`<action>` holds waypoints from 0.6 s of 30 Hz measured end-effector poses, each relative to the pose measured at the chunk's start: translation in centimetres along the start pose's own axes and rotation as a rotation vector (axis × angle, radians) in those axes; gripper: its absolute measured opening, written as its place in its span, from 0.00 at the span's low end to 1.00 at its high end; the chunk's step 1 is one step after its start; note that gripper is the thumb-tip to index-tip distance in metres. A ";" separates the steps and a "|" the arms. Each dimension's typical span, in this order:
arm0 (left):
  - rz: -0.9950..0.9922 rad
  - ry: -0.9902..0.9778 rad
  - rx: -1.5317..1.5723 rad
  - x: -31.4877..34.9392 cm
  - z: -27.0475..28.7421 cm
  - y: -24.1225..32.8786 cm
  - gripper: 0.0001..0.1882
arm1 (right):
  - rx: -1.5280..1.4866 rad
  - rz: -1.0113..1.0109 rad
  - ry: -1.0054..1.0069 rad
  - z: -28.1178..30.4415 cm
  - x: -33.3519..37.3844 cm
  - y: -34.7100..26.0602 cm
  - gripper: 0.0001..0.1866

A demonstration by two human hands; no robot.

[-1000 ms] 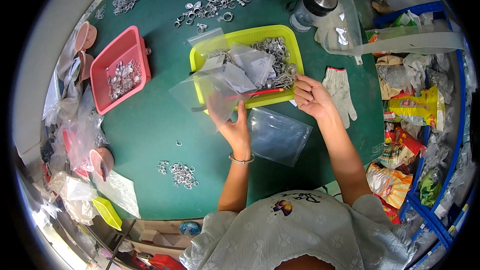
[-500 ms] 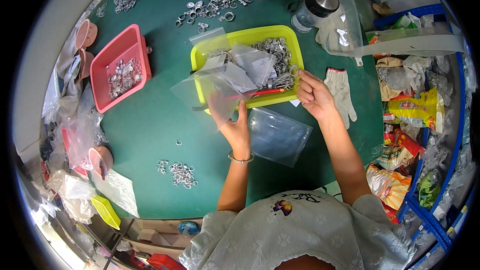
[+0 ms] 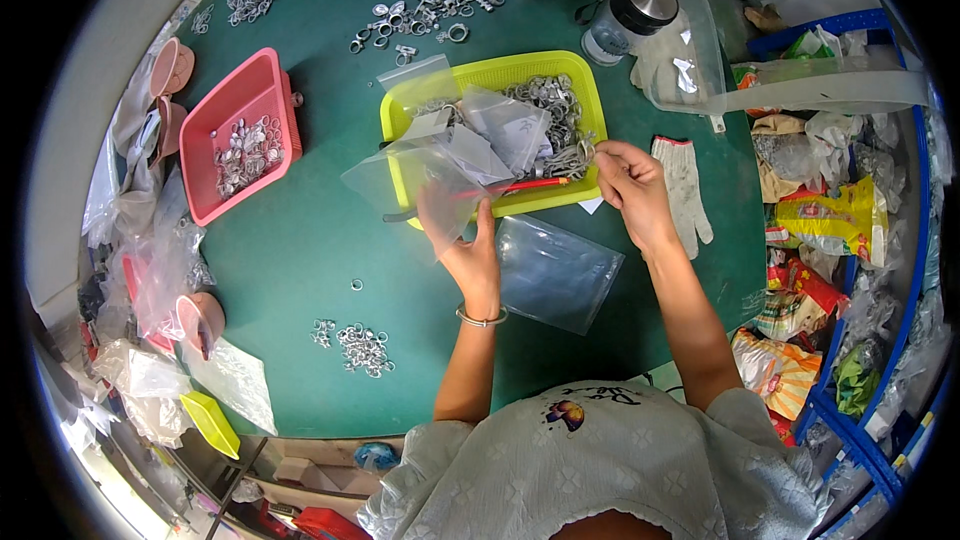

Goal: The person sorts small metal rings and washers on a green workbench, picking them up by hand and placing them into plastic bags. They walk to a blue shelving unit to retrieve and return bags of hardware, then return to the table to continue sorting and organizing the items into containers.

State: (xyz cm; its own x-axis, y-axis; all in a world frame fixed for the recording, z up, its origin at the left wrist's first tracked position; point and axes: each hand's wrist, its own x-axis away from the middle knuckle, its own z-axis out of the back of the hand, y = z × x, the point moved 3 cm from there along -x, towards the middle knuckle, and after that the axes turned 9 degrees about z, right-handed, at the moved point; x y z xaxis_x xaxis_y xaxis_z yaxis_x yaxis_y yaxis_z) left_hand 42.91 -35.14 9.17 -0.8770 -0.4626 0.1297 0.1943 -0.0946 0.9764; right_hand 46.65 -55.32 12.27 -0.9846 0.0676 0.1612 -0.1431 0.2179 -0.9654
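My left hand (image 3: 466,252) holds a clear plastic bag (image 3: 408,176) between thumb and fingers, over the near left corner of a yellow-green basket (image 3: 596,100). The fingers behind the film show only faintly. At the basket's right rim my right hand (image 3: 637,190) is closed in a pinch on a small silver ring (image 3: 589,143), partly hidden by the fingertips. Inside the basket lie many silver rings (image 3: 552,98), small clear bags with white slips (image 3: 512,128) and a red pen (image 3: 538,183). Another clear bag (image 3: 562,273) lies flat on the table between my forearms.
A pink tray (image 3: 288,120) with rings stands at left. Ring piles lie at the back (image 3: 440,5) and near left (image 3: 366,350) of the green table (image 3: 330,240). At right are a white glove (image 3: 682,190), a lidded jar (image 3: 620,30) and a clear container (image 3: 700,70).
My right hand has shifted slightly right and its fingers have drawn closer round the ring, which now shows less. My left hand and the bag have hardly moved.
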 end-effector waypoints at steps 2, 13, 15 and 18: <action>0.016 -0.001 0.045 0.0 0.0 -0.1 0.37 | 0.132 0.058 0.017 -0.3 0.1 -0.5 0.08; 0.021 -0.006 0.156 -0.8 -1.2 1.4 0.33 | 0.599 0.194 0.103 2.1 -1.3 1.5 0.12; -0.019 -0.025 0.115 -1.5 -2.0 1.0 0.29 | 0.610 0.176 0.088 1.9 -1.2 1.6 0.14; -0.239 -0.081 -0.080 -1.7 -4.6 1.3 0.23 | 0.634 0.198 0.004 0.1 -1.3 0.2 0.18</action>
State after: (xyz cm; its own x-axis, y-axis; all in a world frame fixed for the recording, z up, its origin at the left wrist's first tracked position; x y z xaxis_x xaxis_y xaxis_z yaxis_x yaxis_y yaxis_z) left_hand 46.71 -38.50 9.45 -0.9339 -0.3469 -0.0869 0.0084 -0.2642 0.9644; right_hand 47.89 -55.42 11.89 -0.9982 0.0510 -0.0317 0.0077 -0.4144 -0.9101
